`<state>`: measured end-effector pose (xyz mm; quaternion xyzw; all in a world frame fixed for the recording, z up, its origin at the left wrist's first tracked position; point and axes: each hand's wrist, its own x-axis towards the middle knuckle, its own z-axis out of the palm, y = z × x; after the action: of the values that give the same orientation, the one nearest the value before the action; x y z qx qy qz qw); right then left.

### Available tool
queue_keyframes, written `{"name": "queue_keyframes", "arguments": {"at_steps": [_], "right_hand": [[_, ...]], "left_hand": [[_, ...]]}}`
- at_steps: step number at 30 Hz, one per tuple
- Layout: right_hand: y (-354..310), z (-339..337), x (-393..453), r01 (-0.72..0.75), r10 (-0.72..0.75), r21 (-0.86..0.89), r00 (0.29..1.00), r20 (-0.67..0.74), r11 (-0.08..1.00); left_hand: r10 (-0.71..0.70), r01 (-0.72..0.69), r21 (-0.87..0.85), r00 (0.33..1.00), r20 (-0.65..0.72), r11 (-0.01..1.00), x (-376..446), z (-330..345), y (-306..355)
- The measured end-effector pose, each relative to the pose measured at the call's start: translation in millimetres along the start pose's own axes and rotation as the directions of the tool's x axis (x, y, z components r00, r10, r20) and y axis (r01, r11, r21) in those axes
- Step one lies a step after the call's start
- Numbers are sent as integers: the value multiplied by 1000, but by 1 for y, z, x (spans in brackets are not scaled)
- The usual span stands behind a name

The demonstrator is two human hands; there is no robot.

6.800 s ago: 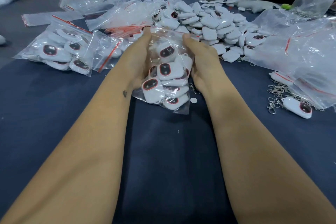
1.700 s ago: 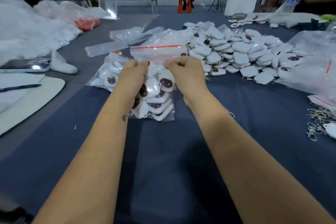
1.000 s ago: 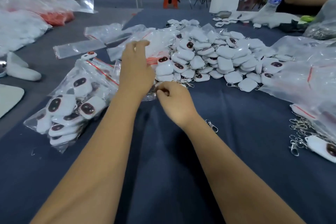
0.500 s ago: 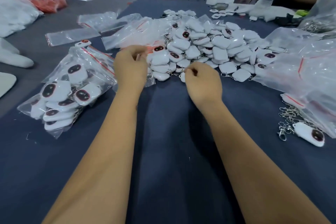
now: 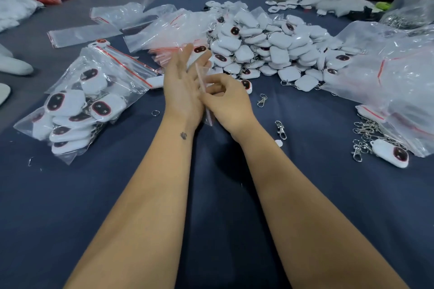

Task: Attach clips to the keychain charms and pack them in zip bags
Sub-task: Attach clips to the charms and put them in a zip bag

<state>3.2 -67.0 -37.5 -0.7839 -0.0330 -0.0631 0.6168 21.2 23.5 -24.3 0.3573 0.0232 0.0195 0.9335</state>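
— What are the hands doing?
— The left hand [image 5: 182,91] is flat, fingers straight, against an empty zip bag [image 5: 203,91]. The right hand [image 5: 226,103] pinches that bag's edge with curled fingers.
— And the charms?
— A loose pile of charms [image 5: 270,51] lies toward the desk's [image 5: 117,195] far edge; a filled bag [image 5: 82,101] sits by its left edge, and loose clips [image 5: 280,129] lie right of the hands.

A packing workshop: heaped white charms [image 5: 270,47], filled zip bags [image 5: 89,98], loose clips [image 5: 366,134] across cloth-covered tables [image 5: 211,195]
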Motion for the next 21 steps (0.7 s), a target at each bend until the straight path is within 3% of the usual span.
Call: {"name": "queue_keyframes", "arguments": {"at_steps": [3,4,6,7,8,9,12,13,16,21], "right_hand": [[1,-1,3,-28,33,72,997,-71,997],[2,-2,6,-44,58,134,993,-100,990],[5,-7,10,-49,84,202,982,-169,978],[6,-10,11,-45,89,215,976,-198,975],[7,-14,11,-41,94,236,971,-220,971],[8,-17,11,-37,103,266,966,-236,963],[10,-26,9,-59,148,377,966,-212,924],[9,-29,8,-70,156,413,971,-178,908],[6,-34,5,-92,161,515,983,-91,852],[4,-34,3,-79,166,463,975,-150,883]], "left_hand": [[133,-125,344,991,1,930,-8,8,-8],[219,-198,526,976,24,827,-9,8,-12],[381,-319,828,914,140,461,-8,5,-19],[433,-354,887,877,207,294,-9,4,-21],[454,-373,905,855,251,204,-9,4,-22],[445,-381,904,855,265,193,-10,3,-22],[271,-319,857,937,221,404,-12,4,-24],[231,-307,856,946,227,417,-12,4,-25],[206,-310,868,947,246,389,-12,5,-23],[126,-279,891,960,250,357,-12,2,-18]]}}
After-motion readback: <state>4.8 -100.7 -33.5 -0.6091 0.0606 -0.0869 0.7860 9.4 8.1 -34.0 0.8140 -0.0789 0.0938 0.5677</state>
